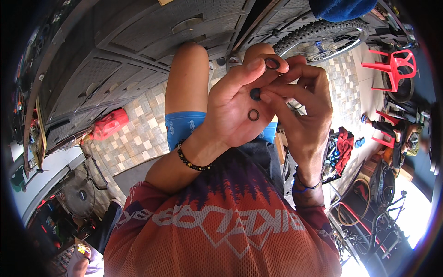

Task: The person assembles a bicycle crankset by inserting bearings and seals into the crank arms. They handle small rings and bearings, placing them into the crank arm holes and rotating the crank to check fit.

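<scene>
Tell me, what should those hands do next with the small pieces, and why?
Perhaps the right hand should pinch the small dark piece and lift it from the left hand, keeping that palm steady: the right thumb's tip is at the piece's edge, and a separate ring lies nearby on the palm.

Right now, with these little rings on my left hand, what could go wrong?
The lower ring lies loose on your left hand, so a tilt could slide it off. The small dark piece there sits close to your right hand, which might nudge it away. Anything dropped may be hard to spot on the patchwork tiled floor.
</scene>
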### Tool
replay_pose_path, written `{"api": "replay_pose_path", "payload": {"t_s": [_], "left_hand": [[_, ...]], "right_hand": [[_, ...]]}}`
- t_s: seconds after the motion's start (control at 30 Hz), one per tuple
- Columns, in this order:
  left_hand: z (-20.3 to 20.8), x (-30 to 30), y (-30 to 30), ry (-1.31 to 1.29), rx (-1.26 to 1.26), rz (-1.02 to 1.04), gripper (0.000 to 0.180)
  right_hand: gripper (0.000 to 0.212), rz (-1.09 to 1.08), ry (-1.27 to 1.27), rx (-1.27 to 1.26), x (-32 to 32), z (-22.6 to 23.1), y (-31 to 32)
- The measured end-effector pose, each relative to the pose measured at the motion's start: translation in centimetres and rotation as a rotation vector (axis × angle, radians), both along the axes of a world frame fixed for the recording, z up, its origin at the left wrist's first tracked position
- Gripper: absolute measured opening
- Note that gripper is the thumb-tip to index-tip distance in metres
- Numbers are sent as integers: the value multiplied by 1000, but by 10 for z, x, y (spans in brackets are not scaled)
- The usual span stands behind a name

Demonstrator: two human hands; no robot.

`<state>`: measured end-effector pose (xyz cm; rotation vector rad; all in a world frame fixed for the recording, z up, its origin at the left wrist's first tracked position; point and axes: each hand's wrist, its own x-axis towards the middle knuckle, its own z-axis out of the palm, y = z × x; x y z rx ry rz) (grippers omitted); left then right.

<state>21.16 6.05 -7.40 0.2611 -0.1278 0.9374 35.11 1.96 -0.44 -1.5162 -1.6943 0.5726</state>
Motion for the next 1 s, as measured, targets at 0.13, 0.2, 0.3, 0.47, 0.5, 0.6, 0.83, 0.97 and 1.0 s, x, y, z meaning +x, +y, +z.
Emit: {"api": "replay_pose_path", "payload": {"t_s": [0.13,0.2,0.3,0.47,0.5,0.6,0.83,0.97,1.0], "left_hand": [[-3,2,-1,-15,-61,-9,47],[-3,3,-1,-25,-64,1,44],[14,3,-5,-13,-136,3,31],[20,1,-7,57,-156,-26,32],[23,1,-7,99,-163,-26,32],[18,1,-8,93,-172,-29,33],[13,2,-7,71,-133,-17,33],[9,2,-4,11,-94,-17,31],[7,2,-3,-3,-69,-14,31]], "right_hand": [[26,-51,-38,13,-2,6,2],[30,-94,-28,21,-3,14,3],[35,-84,-7,144,1,18,6],[29,49,-52,340,-1,17,16],[28,51,-60,333,-1,17,17],[29,57,-90,346,1,18,19],[25,57,-68,397,7,10,21],[22,-21,162,319,2,11,14],[22,-53,259,282,1,11,10]]}}
